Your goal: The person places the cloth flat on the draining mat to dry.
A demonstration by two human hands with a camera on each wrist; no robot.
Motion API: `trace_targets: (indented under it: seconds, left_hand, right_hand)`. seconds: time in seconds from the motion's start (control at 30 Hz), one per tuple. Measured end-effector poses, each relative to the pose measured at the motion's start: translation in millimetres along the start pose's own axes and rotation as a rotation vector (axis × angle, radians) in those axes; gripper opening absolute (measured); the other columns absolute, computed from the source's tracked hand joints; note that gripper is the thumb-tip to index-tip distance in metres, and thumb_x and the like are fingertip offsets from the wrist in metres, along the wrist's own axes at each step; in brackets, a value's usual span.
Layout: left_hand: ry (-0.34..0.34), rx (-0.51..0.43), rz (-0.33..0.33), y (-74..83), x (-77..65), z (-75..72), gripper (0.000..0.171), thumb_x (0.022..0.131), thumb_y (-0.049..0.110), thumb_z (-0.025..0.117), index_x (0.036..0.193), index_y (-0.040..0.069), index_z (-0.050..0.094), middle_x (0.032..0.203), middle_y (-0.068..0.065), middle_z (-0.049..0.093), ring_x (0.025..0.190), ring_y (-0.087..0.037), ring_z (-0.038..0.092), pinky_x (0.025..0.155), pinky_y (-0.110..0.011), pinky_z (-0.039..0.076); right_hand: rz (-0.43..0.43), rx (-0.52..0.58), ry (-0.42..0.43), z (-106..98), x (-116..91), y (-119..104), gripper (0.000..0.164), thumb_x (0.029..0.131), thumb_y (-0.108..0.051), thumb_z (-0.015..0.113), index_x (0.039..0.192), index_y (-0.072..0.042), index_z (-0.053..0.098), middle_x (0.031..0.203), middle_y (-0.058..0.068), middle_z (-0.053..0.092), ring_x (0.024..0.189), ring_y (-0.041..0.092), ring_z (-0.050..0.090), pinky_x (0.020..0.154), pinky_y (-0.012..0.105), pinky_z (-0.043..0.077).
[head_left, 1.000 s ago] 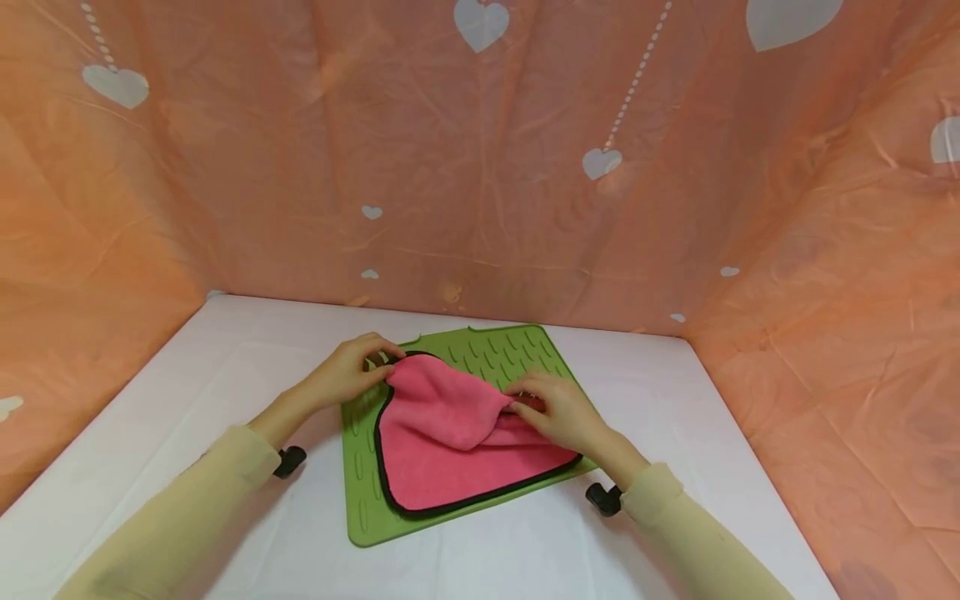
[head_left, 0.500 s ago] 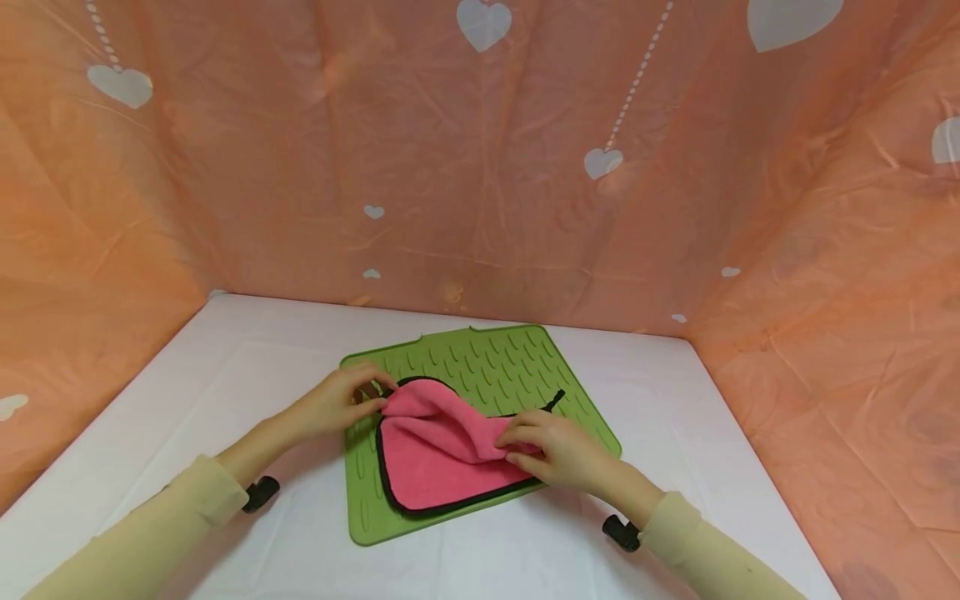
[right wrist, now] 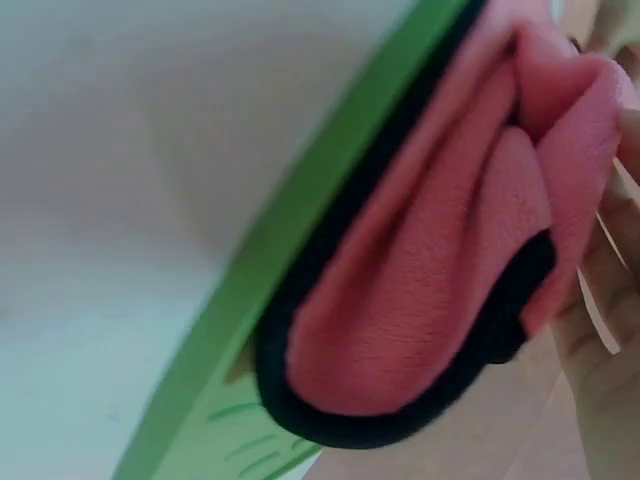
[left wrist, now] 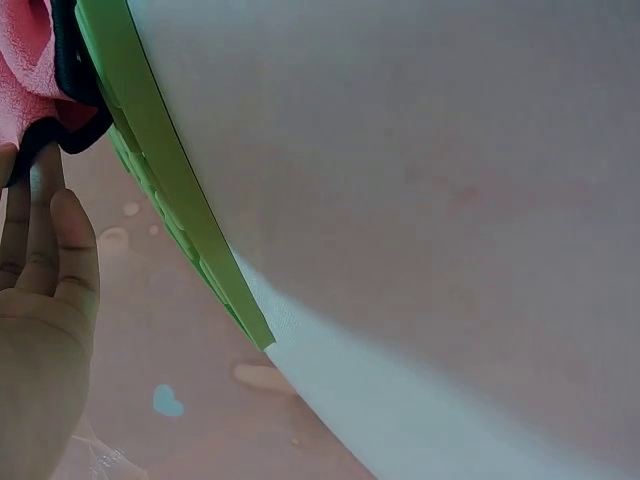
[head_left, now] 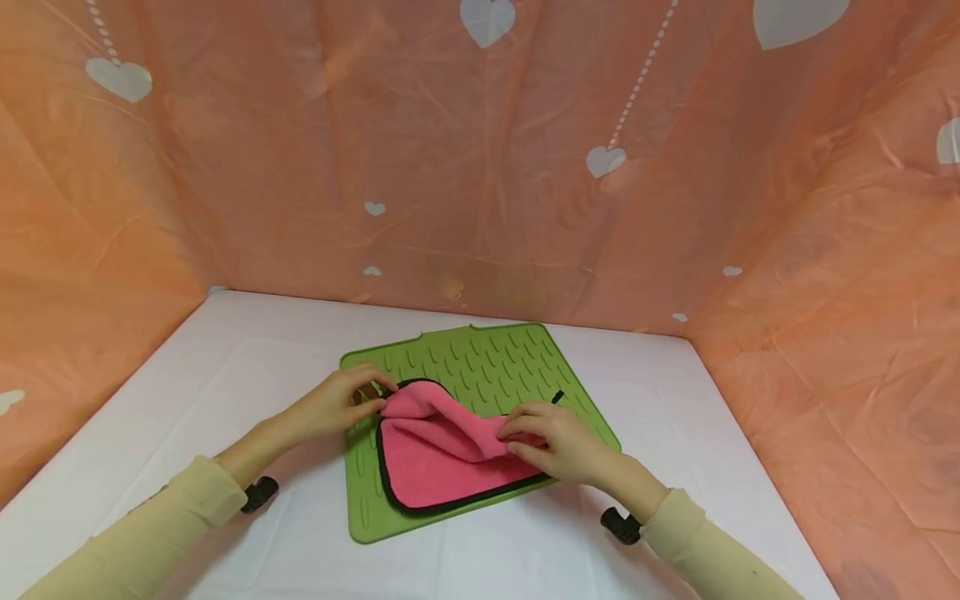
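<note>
A pink cloth (head_left: 450, 485) with a black border lies rumpled on a green ridged mat (head_left: 495, 362) in the head view. My left hand (head_left: 330, 407) pinches the cloth's far left part between thumb and fingers. At the cloth's right side, my right hand (head_left: 561, 440) pinches a raised fold. A small black loop (head_left: 558, 397) sticks out beyond the right hand. In the left wrist view, the fingers of the left hand (left wrist: 45, 340) meet the black border of the cloth (left wrist: 25, 60). Loose folds of the cloth (right wrist: 390, 320) hang near the right hand (right wrist: 615, 390) in the right wrist view.
The mat lies on a white-covered table (head_left: 300, 533). An orange sheet (head_left: 480, 167) with pale hearts walls the back and both sides. Black camera mounts (head_left: 260, 494) sit at both wrists.
The far part of the cloth has come nearer the person, and more of the mat's far side shows. My left hand has moved nearer and left, my right hand slightly nearer. The black loop has appeared.
</note>
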State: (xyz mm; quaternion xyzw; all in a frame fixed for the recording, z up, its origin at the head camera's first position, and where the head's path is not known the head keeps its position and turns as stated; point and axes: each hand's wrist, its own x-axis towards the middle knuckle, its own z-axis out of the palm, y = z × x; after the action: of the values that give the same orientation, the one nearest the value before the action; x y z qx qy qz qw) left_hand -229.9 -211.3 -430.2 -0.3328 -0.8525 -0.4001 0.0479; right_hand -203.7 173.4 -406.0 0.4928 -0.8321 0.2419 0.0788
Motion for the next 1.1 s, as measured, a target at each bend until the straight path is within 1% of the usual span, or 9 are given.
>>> trace_targets:
  seconds: [0.1,0.23,0.4,0.47,0.63,0.73,0.83,0.97,1.1]
  left_hand:
    - [0.004,0.0,0.005,-0.4,-0.4,-0.4,0.024,0.093,-0.006,0.073,0.114,0.005,0.071,0.11,-0.009,0.069,0.085,-0.014,0.069,0.071,-0.027,0.057]
    - [0.01,-0.004,0.008,-1.1,-0.1,0.2,0.025,0.093,-0.007,0.073,0.114,0.004,0.071,0.11,-0.009,0.069,0.085,-0.014,0.07,0.071,-0.027,0.056]
    - [0.017,-0.013,0.011,-1.7,-0.5,1.3,0.025,0.093,-0.007,0.073,0.115,0.005,0.071,0.109,-0.009,0.069,0.085,-0.015,0.069,0.071,-0.027,0.056]
    - [0.02,-0.017,0.015,-1.8,-1.0,1.7,0.025,0.093,-0.007,0.073,0.114,0.005,0.071,0.109,-0.009,0.069,0.085,-0.015,0.069,0.071,-0.027,0.056]
    - [0.027,-0.014,0.022,-2.6,-2.0,3.0,0.024,0.093,-0.006,0.073,0.113,0.006,0.072,0.109,-0.008,0.069,0.085,-0.014,0.068,0.072,-0.027,0.056]
    - [0.033,-0.007,0.027,-2.8,-2.1,3.8,0.025,0.092,-0.006,0.073,0.113,0.007,0.072,0.109,-0.007,0.069,0.085,-0.014,0.067,0.073,-0.027,0.056]
    - [0.036,0.002,0.026,-2.5,-2.1,4.5,0.026,0.092,-0.007,0.074,0.113,0.007,0.072,0.108,-0.007,0.069,0.085,-0.014,0.067,0.073,-0.028,0.057]
    - [0.026,-0.002,0.008,-0.9,-2.6,4.0,0.025,0.092,-0.007,0.073,0.113,0.007,0.072,0.109,-0.007,0.069,0.086,-0.014,0.067,0.073,-0.028,0.057]
    - [0.019,-0.011,-0.002,0.2,-2.6,3.4,0.023,0.093,-0.005,0.072,0.114,0.007,0.071,0.11,-0.008,0.069,0.085,-0.014,0.067,0.072,-0.028,0.056]
  right_hand:
    - [0.044,0.06,0.057,-6,5,6,0.016,0.093,-0.006,0.077,0.109,-0.009,0.078,0.109,0.0,0.071,0.1,0.019,0.069,0.085,0.036,0.058]
    - [0.151,0.1,0.125,-14,8,14,0.018,0.094,-0.004,0.075,0.111,-0.008,0.077,0.109,0.002,0.072,0.094,0.021,0.068,0.079,0.038,0.059]
    - [0.271,0.042,0.224,-17,6,30,0.017,0.095,-0.006,0.075,0.112,-0.004,0.076,0.108,0.005,0.073,0.091,0.024,0.068,0.075,0.047,0.058]
    - [0.329,0.007,0.244,-15,3,38,0.017,0.096,-0.007,0.074,0.112,-0.003,0.076,0.108,0.006,0.073,0.089,0.024,0.068,0.076,0.046,0.057]
    - [0.491,-0.015,0.244,-11,-4,53,0.019,0.098,-0.01,0.071,0.114,-0.002,0.076,0.105,0.007,0.072,0.089,0.022,0.068,0.076,0.039,0.056]
    - [0.573,0.0,0.231,-10,-8,59,0.021,0.099,-0.012,0.069,0.117,-0.002,0.075,0.107,0.01,0.072,0.091,0.026,0.069,0.078,0.042,0.056]
    - [0.642,0.013,0.208,-9,-11,64,0.024,0.1,-0.015,0.069,0.118,-0.001,0.074,0.11,0.013,0.072,0.097,0.031,0.07,0.084,0.047,0.056]
    - [0.704,0.041,0.17,-6,-12,68,0.025,0.1,-0.017,0.069,0.119,0.0,0.073,0.115,0.016,0.072,0.103,0.034,0.07,0.092,0.052,0.055]
    - [0.714,0.073,0.153,-3,-11,70,0.023,0.1,-0.016,0.069,0.116,0.0,0.073,0.112,0.016,0.074,0.104,0.034,0.071,0.094,0.052,0.055]
